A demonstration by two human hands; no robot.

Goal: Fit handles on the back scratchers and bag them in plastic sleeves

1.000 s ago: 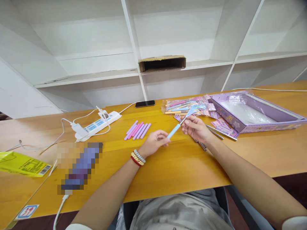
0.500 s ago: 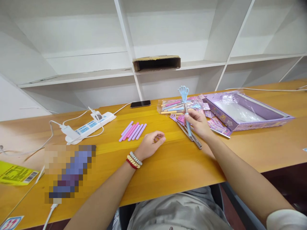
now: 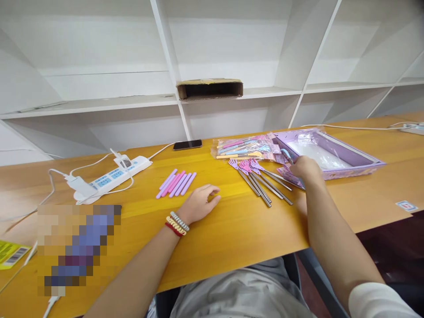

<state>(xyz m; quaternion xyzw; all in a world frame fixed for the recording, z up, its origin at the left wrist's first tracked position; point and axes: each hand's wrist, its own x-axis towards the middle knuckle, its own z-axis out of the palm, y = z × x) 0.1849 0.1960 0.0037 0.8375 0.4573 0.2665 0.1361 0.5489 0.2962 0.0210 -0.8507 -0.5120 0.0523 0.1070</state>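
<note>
My right hand [image 3: 307, 171] is closed around a blue back scratcher [image 3: 286, 155], beside the purple box; the fingers hide most of it. To its left, back scratchers with pink claw heads [image 3: 245, 166] and lilac claw heads [image 3: 233, 164] lie in a loose fan, their bare metal rods [image 3: 260, 189] pointing toward me. My left hand [image 3: 201, 203] rests on the table, empty, its fingers loosely bent and the thumb apart. Just beyond it lie several purple and pink handle sleeves [image 3: 180, 182], side by side.
Clear bags of back scratchers [image 3: 241, 148] lie against the open purple box [image 3: 354, 173]. On the left are a power strip [image 3: 112, 179], cables and a blurred-out object [image 3: 86, 247]. A black phone [image 3: 187, 145] lies at the back. A cardboard box [image 3: 210, 90] sits on the shelf.
My right hand has carried the blue back scratcher rightward, from above the metal rods to the purple box's near left side. My left hand stays by the sleeves. The view has shifted slightly right.
</note>
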